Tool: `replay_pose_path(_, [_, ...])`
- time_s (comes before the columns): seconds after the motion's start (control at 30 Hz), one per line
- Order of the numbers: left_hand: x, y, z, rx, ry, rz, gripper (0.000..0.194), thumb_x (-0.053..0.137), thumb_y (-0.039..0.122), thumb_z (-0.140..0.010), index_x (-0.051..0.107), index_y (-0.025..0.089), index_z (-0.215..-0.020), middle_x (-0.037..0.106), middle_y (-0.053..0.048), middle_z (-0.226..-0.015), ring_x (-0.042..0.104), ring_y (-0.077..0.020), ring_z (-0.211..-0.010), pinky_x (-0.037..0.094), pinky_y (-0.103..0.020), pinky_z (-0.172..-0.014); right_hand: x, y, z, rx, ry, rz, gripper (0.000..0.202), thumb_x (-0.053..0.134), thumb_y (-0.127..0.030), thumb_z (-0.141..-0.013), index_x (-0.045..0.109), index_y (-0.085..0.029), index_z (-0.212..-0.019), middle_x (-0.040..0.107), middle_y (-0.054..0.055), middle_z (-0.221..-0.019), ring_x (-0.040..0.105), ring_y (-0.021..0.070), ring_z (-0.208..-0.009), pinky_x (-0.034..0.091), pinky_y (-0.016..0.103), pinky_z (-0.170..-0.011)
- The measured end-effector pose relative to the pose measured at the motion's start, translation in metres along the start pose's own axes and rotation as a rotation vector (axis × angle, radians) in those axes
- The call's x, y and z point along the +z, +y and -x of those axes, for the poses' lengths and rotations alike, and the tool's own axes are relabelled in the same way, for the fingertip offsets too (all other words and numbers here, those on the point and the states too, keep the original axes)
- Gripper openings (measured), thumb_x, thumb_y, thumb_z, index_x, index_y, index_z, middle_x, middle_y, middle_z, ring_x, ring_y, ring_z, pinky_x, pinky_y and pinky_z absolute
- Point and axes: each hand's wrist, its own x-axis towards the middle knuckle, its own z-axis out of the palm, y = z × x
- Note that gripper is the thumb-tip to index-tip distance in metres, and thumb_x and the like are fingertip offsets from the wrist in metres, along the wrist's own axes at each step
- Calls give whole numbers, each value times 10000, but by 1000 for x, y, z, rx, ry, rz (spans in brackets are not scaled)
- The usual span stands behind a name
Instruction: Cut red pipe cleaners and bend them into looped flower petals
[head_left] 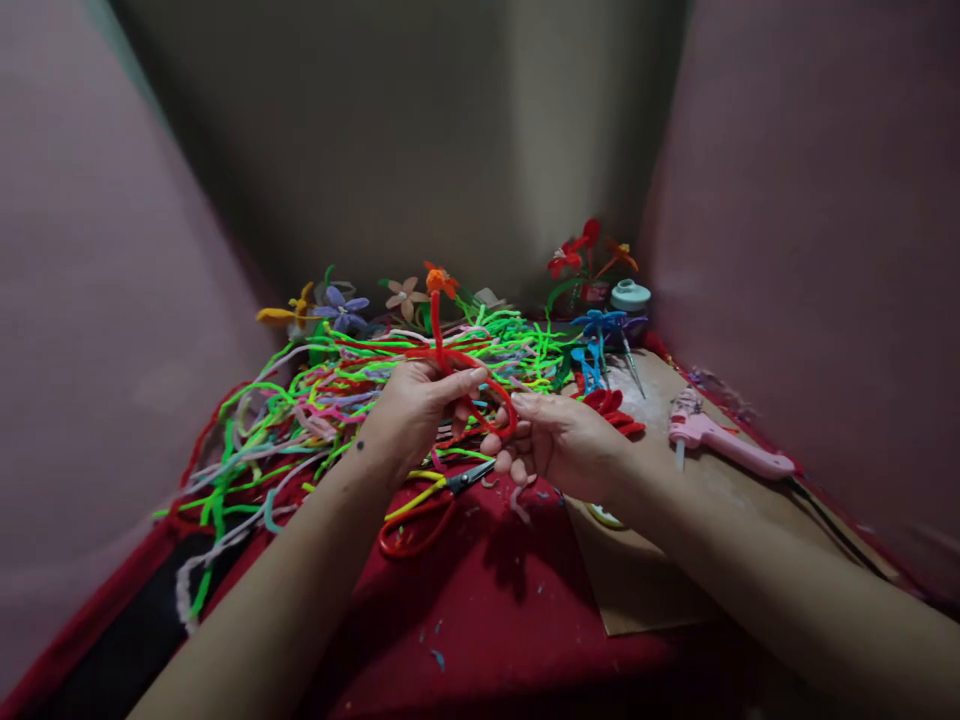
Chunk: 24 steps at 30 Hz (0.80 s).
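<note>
A red pipe cleaner (501, 396) is bent into a loop between my two hands, with one end standing upright above the left. My left hand (424, 405) is closed on it, thumb pressed against the fingers. The fingers of my right hand (555, 440) pinch the loop's right side. Just below the hands lies a pair of scissors (420, 512) with red and yellow handles, blades pointing right. Behind them spreads a heap of pipe cleaners (337, 385), mostly bright green, white, pink and red. Several red bent pieces (611, 410) lie beyond my right wrist.
A pink glue gun (731, 440) rests on a cardboard sheet (637, 590) at right. Pipe-cleaner flowers stand along the back, including a purple one (342, 308) and a red one (566, 255). A pale blue lid (630, 294) is near them. Red cloth (480, 640) covers the table.
</note>
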Motion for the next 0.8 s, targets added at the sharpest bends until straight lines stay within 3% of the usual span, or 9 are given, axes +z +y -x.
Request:
replay_pose_path(0.33, [-24,-16,6,-140,24,155,206,705,312,-678,585,144,-676,501,45,-506,428,-53,-379,337,-169,-338,9,15,-17,24,16,71,136,562,-241,-827,529,-134,-751,607,11,-615,578,89,-472,415,163,-391])
replay_pose_path(0.47, [-29,-23,9,-193,-54,201,229,725,321,-668,622,148,-776,554,25,-550,483,-71,-410,381,-177,-359,6,21,-19,27,46,29,171,602,-280,-801,545,-128,-745,593,2,-595,550,76,-449,380,150,-358])
replay_pose_path(0.6, [-28,-25,13,-295,-190,127,187,726,268,-668,633,121,-736,620,-23,-605,503,-62,-433,379,-154,-375,0,25,-18,7,86,-54,142,621,-254,-772,568,-123,-760,586,-4,-586,534,69,-434,372,149,-345])
replay_pose_path(0.8, [-16,-26,16,-342,-161,156,149,678,247,-698,601,122,-678,644,-37,-615,493,-62,-411,339,-146,-327,1,24,-13,-19,95,-52,127,647,-219,-742,568,-120,-750,592,-2,-606,522,68,-434,396,151,-338])
